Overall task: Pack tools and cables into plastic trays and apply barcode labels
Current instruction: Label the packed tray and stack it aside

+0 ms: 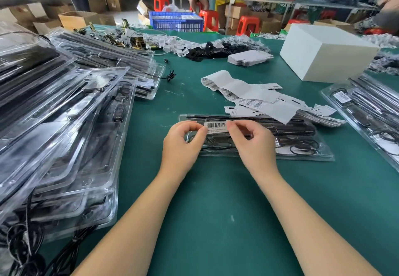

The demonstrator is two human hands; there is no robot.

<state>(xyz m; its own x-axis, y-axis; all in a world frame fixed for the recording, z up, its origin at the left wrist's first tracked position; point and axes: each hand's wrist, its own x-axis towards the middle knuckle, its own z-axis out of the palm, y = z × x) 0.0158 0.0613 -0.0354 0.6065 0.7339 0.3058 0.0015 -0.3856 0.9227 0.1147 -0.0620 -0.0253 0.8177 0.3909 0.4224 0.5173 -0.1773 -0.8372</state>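
the labelling step is in hand. a packed plastic tray (302,152) lies flat on the green desk (216,211) in front of the person. the left hand (183,144) and right hand (252,144) each pinch one end of a barcode label (216,125) with thumb and fingers curled narrow, holding it stretched over the tray's lid near its far edge. whether the label already touches the lid, i cannot tell. next it likely needs lowering square and smoothing flat. the label strip (237,90) lies just beyond.
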